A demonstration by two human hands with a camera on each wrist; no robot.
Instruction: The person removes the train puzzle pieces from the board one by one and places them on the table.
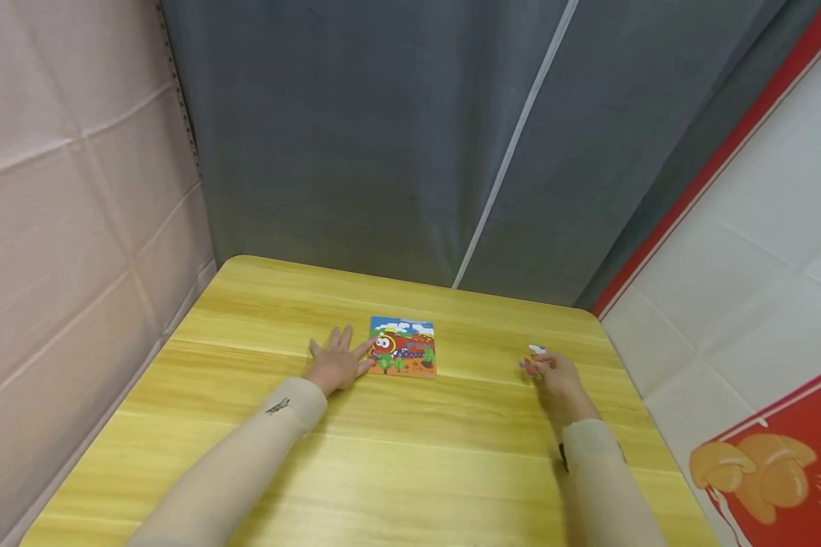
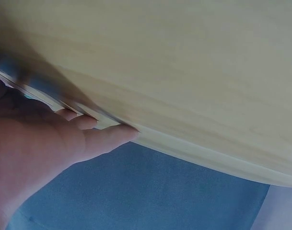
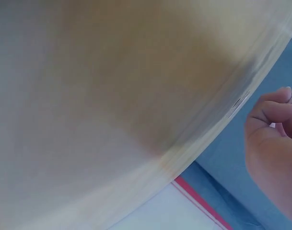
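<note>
Head view of a yellow wooden worktop (image 1: 383, 456) with a small picture puzzle (image 1: 404, 346) near its far edge, a cartoon scene in blue, orange and green. The left hand (image 1: 335, 363) lies flat on the worktop just left of the puzzle, fingers spread and straight, its thumb touching the puzzle's left edge; nothing is gripped. The left wrist view confirms the flat, extended fingers (image 2: 107, 136) against the puzzle's edge.

The right hand (image 1: 557, 374) is well to the right of the puzzle, fingers curled over a loose puzzle piece (image 1: 532, 358) — white and reddish, partly hidden by the fingertips. It appears to pinch the piece, though the grip itself is too small to make out. The right wrist view shows only curled fingers (image 3: 273, 110) and a blurred worktop.

Judged from this layout, the step in hand is picking up the loose piece. It would go best with a fingertip pinch on the piece's edges, lifted clear rather than dragged, while the flat left hand braces the puzzle so it cannot slide. The picture on the piece should stay face up — this helps matching its colours to the gap.
</note>
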